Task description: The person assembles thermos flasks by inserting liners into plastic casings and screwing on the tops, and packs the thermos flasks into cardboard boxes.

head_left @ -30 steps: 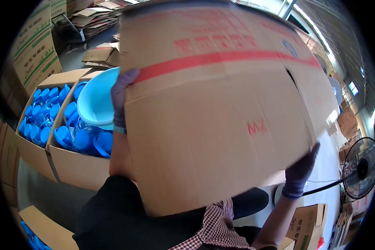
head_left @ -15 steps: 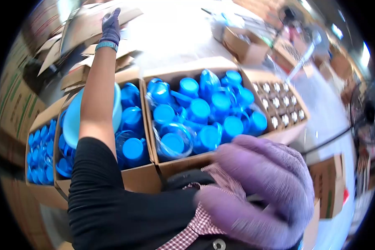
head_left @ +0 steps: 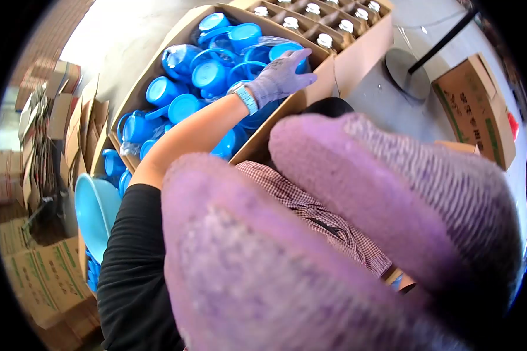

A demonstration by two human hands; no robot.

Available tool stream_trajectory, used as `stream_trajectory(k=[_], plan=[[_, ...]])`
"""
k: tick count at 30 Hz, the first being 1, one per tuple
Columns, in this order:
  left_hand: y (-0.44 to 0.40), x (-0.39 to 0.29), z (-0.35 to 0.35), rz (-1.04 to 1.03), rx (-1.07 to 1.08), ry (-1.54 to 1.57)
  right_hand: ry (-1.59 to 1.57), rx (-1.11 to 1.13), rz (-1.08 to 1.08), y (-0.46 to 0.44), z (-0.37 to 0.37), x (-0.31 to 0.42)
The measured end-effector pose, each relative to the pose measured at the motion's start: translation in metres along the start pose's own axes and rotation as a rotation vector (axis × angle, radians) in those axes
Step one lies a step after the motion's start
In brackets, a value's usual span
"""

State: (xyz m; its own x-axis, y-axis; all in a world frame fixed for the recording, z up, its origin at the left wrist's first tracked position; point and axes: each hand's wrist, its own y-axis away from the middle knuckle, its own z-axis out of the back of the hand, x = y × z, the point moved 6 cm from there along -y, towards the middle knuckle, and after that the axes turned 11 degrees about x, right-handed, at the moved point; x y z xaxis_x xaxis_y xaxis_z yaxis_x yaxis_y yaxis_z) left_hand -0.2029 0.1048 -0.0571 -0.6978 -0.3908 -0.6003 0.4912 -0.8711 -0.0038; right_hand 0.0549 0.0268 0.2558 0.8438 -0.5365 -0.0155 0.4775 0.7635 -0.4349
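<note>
My left hand (head_left: 277, 76), in a purple-grey glove, is over the right edge of a cardboard box (head_left: 317, 89) full of blue plastic cups (head_left: 209, 75). Its fingers are apart and hold nothing. Very close to the camera is my right hand (head_left: 339, 216), also gloved, with a wide gap between thumb and fingers and nothing visible in it. The checked cloth (head_left: 334, 225) on my clothing shows through that gap. A light blue basin (head_left: 97, 212) stands tilted at the left, beside my left sleeve.
Behind the cups, a divided carton (head_left: 363, 50) holds bottles with silvery tops. A round stand base with a pole (head_left: 405, 73) and a printed carton (head_left: 471, 108) are at right. Flattened cardboard (head_left: 79, 131) and stacked cartons (head_left: 50, 278) lie at left.
The large cardboard piece has left my hands. My left hand, stretched far forward half a second ago, has come back over the cups. My right hand is nearer the camera, its fingers wider apart.
</note>
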Motion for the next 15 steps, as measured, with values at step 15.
stream_trajectory(k=[15], plan=[[-0.234,0.057,-0.124,0.363,0.905,-0.852,-0.472,0.034,-1.067,0.337,-0.147,-0.196]])
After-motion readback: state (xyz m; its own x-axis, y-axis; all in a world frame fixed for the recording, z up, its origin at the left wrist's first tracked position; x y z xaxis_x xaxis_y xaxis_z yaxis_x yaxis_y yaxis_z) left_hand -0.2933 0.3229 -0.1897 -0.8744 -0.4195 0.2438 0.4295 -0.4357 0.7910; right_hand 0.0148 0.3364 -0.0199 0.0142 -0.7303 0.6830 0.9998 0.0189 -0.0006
